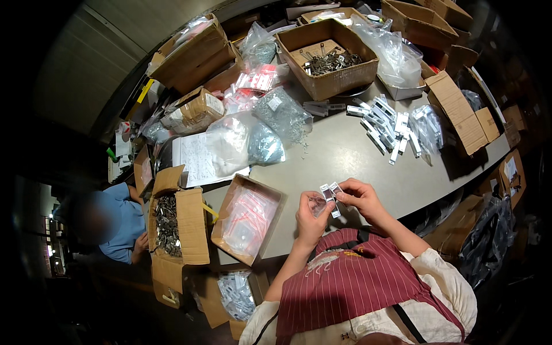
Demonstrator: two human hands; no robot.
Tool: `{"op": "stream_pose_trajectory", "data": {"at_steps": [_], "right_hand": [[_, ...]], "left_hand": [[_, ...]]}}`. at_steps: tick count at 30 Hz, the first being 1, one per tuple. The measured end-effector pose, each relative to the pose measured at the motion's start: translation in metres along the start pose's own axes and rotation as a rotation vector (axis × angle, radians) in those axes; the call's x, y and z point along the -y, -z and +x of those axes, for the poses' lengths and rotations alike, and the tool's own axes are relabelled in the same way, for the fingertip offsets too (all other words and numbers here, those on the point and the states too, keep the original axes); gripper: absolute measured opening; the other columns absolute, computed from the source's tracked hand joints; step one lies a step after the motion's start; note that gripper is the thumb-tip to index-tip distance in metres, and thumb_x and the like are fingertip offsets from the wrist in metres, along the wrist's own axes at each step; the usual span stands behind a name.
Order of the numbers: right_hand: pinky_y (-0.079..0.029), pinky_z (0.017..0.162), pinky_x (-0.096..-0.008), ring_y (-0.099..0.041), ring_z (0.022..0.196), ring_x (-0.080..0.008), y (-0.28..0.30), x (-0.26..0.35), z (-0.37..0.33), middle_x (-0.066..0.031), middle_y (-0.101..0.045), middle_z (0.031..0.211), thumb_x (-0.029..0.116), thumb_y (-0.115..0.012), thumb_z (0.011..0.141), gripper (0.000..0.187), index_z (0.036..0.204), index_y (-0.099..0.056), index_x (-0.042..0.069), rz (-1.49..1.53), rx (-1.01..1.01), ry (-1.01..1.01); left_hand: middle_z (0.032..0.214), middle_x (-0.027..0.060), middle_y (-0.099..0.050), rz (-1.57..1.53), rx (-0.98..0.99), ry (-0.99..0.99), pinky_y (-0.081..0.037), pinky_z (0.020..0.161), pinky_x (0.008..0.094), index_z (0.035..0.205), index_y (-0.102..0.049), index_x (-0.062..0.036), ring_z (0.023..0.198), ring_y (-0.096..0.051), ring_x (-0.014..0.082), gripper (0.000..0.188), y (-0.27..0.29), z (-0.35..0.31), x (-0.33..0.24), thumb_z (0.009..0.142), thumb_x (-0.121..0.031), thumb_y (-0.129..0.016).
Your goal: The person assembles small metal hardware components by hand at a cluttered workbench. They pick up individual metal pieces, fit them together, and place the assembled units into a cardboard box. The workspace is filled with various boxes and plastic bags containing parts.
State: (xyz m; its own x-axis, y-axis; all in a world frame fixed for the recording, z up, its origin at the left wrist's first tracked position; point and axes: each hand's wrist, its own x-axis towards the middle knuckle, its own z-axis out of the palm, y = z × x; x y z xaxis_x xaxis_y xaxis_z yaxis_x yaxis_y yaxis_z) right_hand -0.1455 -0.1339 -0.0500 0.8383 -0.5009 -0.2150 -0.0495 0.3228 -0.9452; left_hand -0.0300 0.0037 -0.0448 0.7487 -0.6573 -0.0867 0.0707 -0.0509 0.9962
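My left hand (311, 221) is closed, thumb on top, around a short grey-and-white bar-shaped piece (329, 194). Something clear, perhaps a small plastic bag, shows by its fingers. From the right, my right hand (361, 198) pinches a second such piece (335, 187), crossing or touching the first. Both hands are close together over the table's near edge, just in front of my apron. A loose pile of similar grey bar-shaped pieces (379, 123) lies beyond them to the right. To the left of my hands is an open carton (275, 201) holding clear zip bags with red stripes (248, 221).
A carton of small dark metal parts (198, 230) stands at the left; another box of metal parts (313, 86) is at the back. Plastic bags of small hardware (282, 112) lie beside written papers (190, 158). A person in a blue shirt (123, 218) is at far left.
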Motion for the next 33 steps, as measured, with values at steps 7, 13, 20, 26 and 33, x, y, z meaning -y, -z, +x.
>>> {"op": "stream_pose_trajectory", "data": {"at_steps": [7,13,20,26,33], "right_hand": [[-0.048,0.084,-0.0272,-0.06,0.093,-0.0105,-0.011,-0.005,-0.005,-0.001,-0.063,0.105,0.02,-0.067,0.101,0.024,0.116,-0.068,0.001,0.225,0.038,0.06],[-0.049,0.084,-0.0267,-0.061,0.092,-0.0103,-0.022,-0.002,-0.006,-0.0021,-0.065,0.1,0.022,-0.063,0.104,0.025,0.121,-0.062,0.003,0.47,-0.043,-0.03],[-0.046,0.087,-0.0264,-0.056,0.098,-0.0086,-0.024,-0.01,-0.006,-0.0004,-0.059,0.105,0.021,-0.062,0.105,0.022,0.117,-0.061,0.003,0.149,-0.021,0.192],[-0.047,0.085,-0.0265,-0.055,0.1,-0.0108,-0.027,-0.012,-0.006,-0.0028,-0.055,0.109,0.02,-0.061,0.105,0.022,0.116,-0.061,0.001,-0.045,-0.072,0.319],[-0.048,0.079,-0.0255,-0.057,0.098,-0.0128,-0.025,-0.025,-0.005,-0.005,-0.057,0.108,0.023,-0.06,0.105,0.025,0.116,-0.064,0.001,0.059,-0.082,0.277]], "left_hand": [[0.089,0.0001,-0.059,-0.097,0.05,-0.154,-0.049,0.068,0.026,0.102,-0.054,-0.0042,0.079,-0.056,0.0073,0.029,0.003,-0.003,0.018,0.086,-0.003,-0.078],[0.088,0.001,-0.06,-0.238,0.091,-0.121,-0.048,0.069,0.0247,0.1,-0.052,-0.004,0.079,-0.057,0.0072,0.026,0.002,-0.004,0.019,0.091,-0.001,-0.075],[0.088,0.0049,-0.066,-0.074,0.075,-0.216,-0.051,0.072,0.0258,0.103,-0.051,-0.0019,0.081,-0.06,0.0091,0.024,0.002,-0.003,0.019,0.093,-0.001,-0.073],[0.085,0.0051,-0.064,-0.021,0.048,-0.214,-0.052,0.068,0.0268,0.1,-0.052,-0.0024,0.076,-0.06,0.0097,0.024,0.0,-0.002,0.026,0.092,-0.003,-0.074],[0.081,0.0023,-0.059,-0.028,0.086,-0.211,-0.049,0.066,0.0247,0.099,-0.051,-0.0027,0.073,-0.056,0.0084,0.022,0.0,0.0,0.033,0.093,-0.001,-0.072]]}}
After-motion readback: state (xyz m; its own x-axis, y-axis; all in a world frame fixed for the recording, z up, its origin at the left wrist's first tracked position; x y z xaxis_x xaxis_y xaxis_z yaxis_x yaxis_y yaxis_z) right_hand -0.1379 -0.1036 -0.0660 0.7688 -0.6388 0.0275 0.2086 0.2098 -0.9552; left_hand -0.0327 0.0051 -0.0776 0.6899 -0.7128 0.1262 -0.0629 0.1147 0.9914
